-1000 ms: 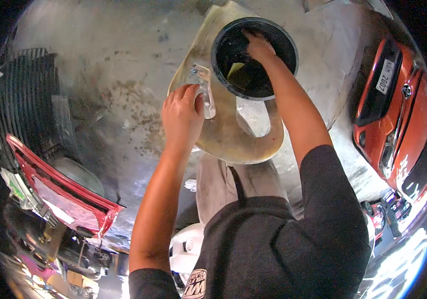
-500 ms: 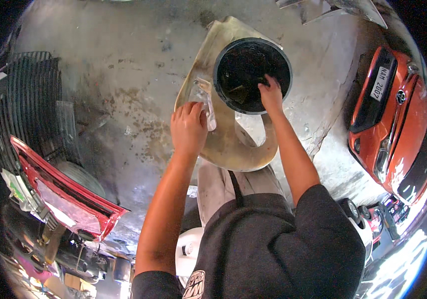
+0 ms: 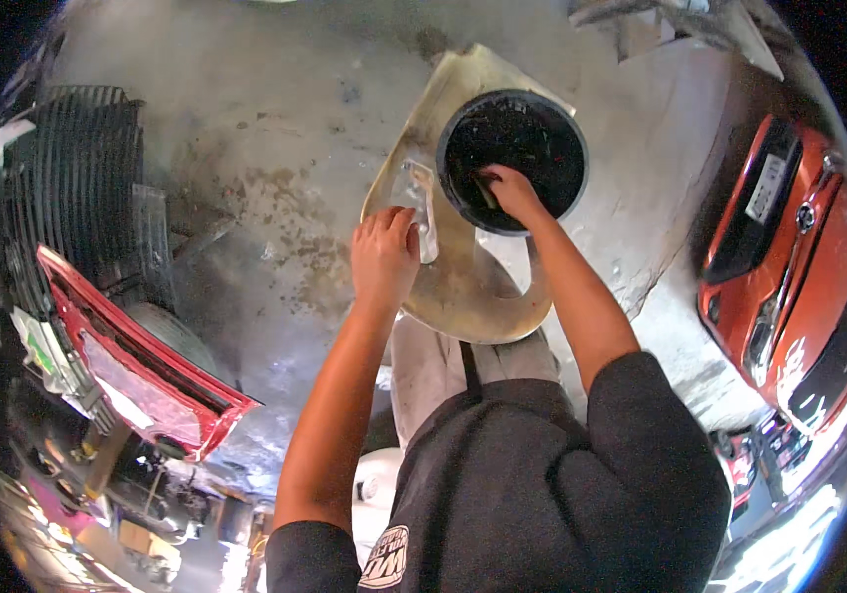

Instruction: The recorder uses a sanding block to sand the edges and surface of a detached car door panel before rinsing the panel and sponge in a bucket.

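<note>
A tan, curved panel [image 3: 443, 306] with a rounded cut-out lies across my lap. On its far right part stands a round black bucket [image 3: 443, 138] with a dark inside. My right hand [image 3: 510, 193] reaches into the bucket, its fingers pinched on a small, thin, yellowish-brown piece [image 3: 489, 195], possibly sandpaper; part of it is hidden. At the panel's left edge my left hand [image 3: 384, 252] is closed with bent fingers over the rim, the fingertips partly hidden. Just right of that hand, a pale, glossy strip-shaped area [image 3: 429, 232] shows on the panel.
An orange car front [image 3: 789, 267] is at the right. To the left lie a stack of black slatted parts [image 3: 73, 188] and a red car panel [image 3: 137, 356]. Grey angular parts [image 3: 680, 25] lie at the far right. Stained concrete floor [image 3: 246, 128] surrounds the panel.
My right hand has moved left inside the bucket, onto the yellowish-brown piece that lay apart from it before. My left hand stays at the panel's edge. The whole view has shifted slightly.
</note>
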`<state>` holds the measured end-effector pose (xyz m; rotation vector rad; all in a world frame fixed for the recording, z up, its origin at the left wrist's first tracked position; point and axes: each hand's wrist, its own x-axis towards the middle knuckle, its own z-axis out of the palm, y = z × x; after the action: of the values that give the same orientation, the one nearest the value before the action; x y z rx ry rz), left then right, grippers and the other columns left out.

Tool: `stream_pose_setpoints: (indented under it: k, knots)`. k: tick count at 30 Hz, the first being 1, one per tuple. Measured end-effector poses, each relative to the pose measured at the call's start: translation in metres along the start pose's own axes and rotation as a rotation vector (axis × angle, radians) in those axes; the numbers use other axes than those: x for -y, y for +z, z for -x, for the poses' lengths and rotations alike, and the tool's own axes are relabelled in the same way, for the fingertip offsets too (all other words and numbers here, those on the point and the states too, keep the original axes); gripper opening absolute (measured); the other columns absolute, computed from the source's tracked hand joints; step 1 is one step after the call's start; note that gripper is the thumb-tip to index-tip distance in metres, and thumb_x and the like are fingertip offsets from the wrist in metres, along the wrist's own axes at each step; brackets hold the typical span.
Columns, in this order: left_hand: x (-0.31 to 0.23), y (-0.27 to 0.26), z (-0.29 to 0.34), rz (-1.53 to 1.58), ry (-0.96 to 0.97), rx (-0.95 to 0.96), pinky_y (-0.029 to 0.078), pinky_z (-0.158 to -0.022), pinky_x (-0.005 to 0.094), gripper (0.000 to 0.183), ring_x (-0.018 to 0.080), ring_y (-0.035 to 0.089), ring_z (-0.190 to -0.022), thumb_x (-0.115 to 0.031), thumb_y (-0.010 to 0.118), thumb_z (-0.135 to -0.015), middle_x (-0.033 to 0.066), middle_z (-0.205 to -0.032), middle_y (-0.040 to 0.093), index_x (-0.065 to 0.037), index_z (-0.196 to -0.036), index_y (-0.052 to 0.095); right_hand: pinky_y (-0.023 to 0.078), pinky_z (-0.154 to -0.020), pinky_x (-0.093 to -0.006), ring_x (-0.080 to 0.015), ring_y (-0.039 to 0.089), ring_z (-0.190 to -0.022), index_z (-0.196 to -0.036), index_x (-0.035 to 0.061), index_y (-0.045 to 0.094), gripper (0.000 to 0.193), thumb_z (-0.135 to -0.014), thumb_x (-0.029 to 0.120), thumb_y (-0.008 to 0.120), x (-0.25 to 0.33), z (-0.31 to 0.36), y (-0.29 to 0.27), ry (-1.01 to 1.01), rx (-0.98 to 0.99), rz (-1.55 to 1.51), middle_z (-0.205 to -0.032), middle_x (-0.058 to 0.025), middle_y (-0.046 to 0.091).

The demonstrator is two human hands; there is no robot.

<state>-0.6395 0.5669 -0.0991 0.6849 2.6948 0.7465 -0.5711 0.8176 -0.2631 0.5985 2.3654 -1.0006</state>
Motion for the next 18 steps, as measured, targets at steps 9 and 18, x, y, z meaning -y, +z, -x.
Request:
stream_pose_setpoints:
  k: [9,18]
  knots:
    - [-0.023,-0.034,0.036,0.191,0.082,-0.231,0.047,-0.088,0.0411,0.029,0.0328,0.059,-0.102,-0.012,0.064,-0.084,0.0153,-0.113,0.062,-0.005,-0.113,0.061,0.051,-0.092,-0.0441,-0.0239,0.064,-0.105,-0.123,0.0075,0.058,0.034,-0.101,0.027,0.041,0.104,0.157,-0.116,0.081,0.118,-1.603,-0.116,-0.0095,0.066]
    - [0.021,-0.112,0.286,1.092,-0.527,-0.343,0.046,-0.065,0.0299,0.027,0.0135,0.057,-0.072,-0.026,0.061,-0.092,0.0059,-0.077,0.06,-0.001,-0.102,0.059,0.052,-0.083,-0.0372,-0.0183,0.064,-0.094,-0.116,0.0056,0.059,0.031,-0.099,0.028,0.046,0.256,0.273,0.052,-0.21,0.728,-1.04,-0.104,-0.0044,0.067]
